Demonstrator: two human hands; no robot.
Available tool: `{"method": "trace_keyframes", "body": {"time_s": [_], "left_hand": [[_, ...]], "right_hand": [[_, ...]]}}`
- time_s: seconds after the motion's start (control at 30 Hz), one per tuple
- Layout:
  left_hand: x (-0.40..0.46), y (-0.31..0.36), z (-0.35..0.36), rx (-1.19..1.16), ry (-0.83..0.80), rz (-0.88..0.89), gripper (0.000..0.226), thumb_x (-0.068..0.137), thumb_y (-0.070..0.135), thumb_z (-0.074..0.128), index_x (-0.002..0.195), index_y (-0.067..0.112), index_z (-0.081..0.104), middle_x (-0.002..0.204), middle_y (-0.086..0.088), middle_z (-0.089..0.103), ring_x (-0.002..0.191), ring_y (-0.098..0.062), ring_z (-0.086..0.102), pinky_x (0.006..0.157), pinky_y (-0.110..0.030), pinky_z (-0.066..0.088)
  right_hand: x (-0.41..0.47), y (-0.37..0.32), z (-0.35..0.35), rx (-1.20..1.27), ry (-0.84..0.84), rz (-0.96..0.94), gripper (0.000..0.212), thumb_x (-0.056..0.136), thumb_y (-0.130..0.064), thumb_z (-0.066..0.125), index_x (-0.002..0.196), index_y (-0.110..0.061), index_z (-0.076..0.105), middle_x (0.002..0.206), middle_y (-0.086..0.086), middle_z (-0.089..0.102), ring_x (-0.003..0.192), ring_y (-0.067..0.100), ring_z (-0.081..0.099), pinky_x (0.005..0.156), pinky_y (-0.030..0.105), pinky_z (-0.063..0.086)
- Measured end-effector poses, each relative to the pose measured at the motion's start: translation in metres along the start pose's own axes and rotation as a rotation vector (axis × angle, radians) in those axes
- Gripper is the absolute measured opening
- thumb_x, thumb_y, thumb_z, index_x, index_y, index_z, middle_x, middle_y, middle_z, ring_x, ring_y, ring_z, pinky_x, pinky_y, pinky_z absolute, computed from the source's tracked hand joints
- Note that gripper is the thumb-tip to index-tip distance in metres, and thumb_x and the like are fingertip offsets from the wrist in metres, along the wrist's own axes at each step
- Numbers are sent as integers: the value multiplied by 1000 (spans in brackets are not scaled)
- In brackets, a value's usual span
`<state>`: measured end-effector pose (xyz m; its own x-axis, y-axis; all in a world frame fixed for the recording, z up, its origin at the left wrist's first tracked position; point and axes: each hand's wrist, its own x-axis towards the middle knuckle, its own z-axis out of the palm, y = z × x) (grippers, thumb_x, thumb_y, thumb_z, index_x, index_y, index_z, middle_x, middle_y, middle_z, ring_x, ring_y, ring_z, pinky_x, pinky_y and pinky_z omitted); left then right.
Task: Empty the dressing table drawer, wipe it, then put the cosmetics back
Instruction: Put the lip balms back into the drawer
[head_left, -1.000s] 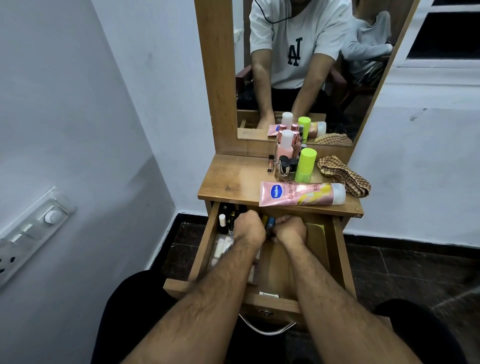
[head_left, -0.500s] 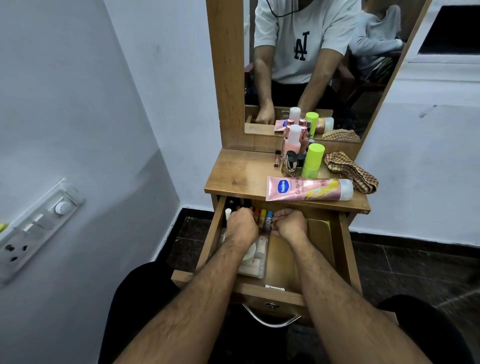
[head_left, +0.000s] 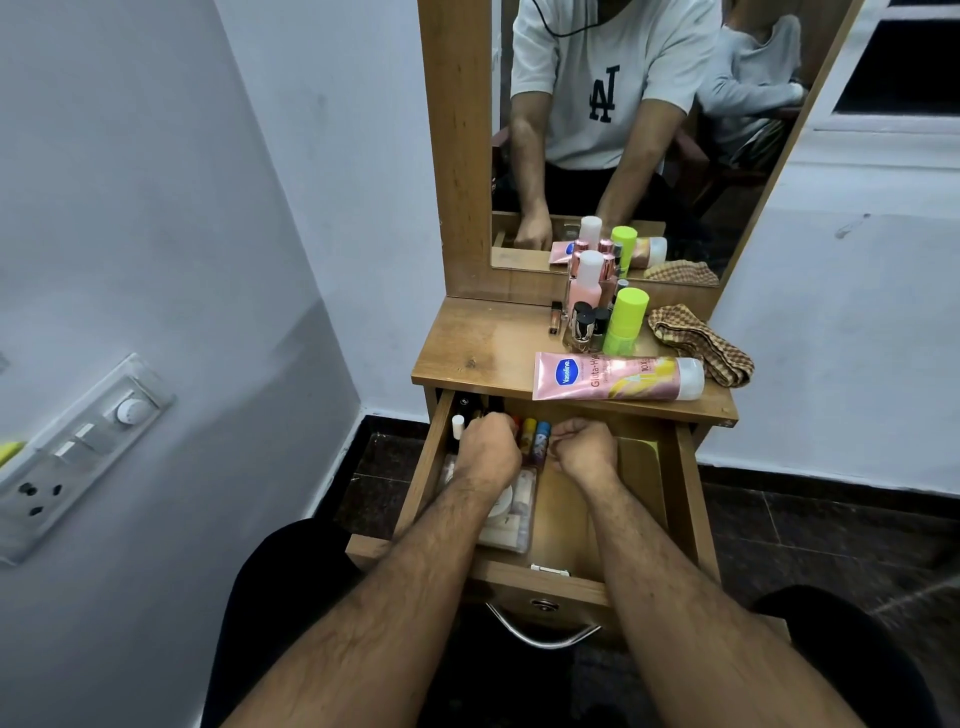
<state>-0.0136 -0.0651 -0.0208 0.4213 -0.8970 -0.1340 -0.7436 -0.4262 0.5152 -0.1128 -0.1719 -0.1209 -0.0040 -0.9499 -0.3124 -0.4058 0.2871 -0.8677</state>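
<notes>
The wooden drawer (head_left: 685, 499) is pulled out below the table top. Both my hands are at its back. My left hand (head_left: 488, 449) is curled with its fingers over a red tube (head_left: 517, 423). A yellow tube (head_left: 529, 434) and a blue tube (head_left: 542, 441) stand between my hands. My right hand (head_left: 584, 447) is curled into a fist, its fingertips at the blue tube; its hold is hidden. A clear make-up case (head_left: 514, 519) lies under my left forearm. A white-capped bottle (head_left: 458, 426) stands at the back left.
On the table top lie a pink Vaseline tube (head_left: 618, 378) and a checked cloth (head_left: 701, 343), with a green bottle (head_left: 626, 322), a pink bottle (head_left: 587, 280) and small dark bottles (head_left: 587, 325). A mirror (head_left: 623, 130) stands behind. A switch panel (head_left: 88, 441) is on the left wall.
My hands have drawn a little apart, so that the red, yellow and blue tubes show between them. The view has shifted slightly.
</notes>
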Motion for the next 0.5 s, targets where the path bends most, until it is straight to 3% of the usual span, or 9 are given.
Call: {"method": "trace_keyframes", "body": {"time_s": [0.5], "left_hand": [[-17, -2, -13, -32, 32, 25, 24, 93, 9, 58, 111, 17, 71, 107, -4, 70, 100, -20, 64, 86, -33, 55]], "right_hand": [[-22, 2, -25, 30, -46, 68, 17, 78, -3, 66, 68, -16, 70, 83, 6, 74, 86, 27, 72, 84, 48, 60]]}}
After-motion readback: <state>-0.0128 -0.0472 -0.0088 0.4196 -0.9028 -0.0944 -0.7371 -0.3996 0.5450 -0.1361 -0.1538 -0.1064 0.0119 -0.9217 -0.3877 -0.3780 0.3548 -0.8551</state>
